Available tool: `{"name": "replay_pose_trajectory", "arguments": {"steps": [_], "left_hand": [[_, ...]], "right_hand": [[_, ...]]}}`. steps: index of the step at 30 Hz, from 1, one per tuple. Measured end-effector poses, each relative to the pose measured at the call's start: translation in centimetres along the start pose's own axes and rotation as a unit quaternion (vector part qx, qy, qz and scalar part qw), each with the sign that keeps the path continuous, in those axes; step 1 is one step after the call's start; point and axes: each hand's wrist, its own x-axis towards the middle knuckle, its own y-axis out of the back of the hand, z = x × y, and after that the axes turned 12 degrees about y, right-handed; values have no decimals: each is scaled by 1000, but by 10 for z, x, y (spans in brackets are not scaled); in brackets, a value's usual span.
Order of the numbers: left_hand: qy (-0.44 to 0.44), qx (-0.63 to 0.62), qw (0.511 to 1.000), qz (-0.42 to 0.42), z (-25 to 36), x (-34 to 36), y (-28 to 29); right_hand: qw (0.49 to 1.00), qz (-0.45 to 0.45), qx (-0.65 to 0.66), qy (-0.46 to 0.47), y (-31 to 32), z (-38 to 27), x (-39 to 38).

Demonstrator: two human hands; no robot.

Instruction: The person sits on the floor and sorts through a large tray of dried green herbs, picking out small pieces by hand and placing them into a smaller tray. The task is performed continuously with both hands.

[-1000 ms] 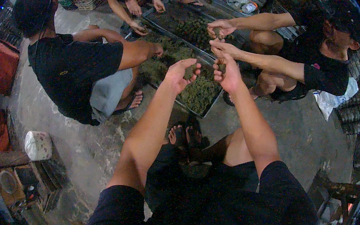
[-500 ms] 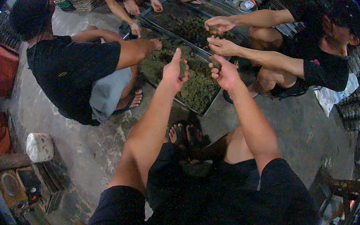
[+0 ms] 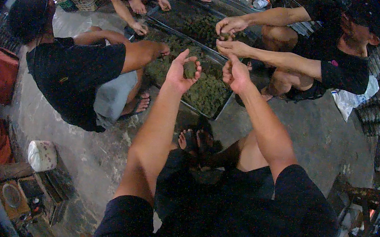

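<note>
Concrete floor (image 3: 87, 165) surrounds a shallow tray (image 3: 225, 107) of green material (image 3: 209, 92), its long axis running toward the upper left, while a greenish lump (image 3: 190, 69) lies cupped in the left hand (image 3: 180, 74), across a gap from the right hand (image 3: 237, 77), whose curled grip cannot be read.

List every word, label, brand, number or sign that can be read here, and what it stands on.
No text can be read.
White bag at right: bluish marks, too blurred to read.
Black shirt at left: a small yellowish mark, too small to make out.
Black sleeve at right: a pink mark, too small to make out.
Lump in the left hand: no text visible.
</note>
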Motion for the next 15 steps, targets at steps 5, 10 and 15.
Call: {"name": "replay_pose_trajectory", "arguments": {"steps": [5,10,15], "left_hand": [[-35,68,992,99,3,2,2],[-42,219,961,163,-6,-6,-14],[-109,288,931,197,-18,-7,-15]], "right_hand": [[999,-35,34,-20,2,0,-2],[986,-105,-129,-16,-14,-16,-19],[788,-238,-453,342,-40,-5,-40]]}}
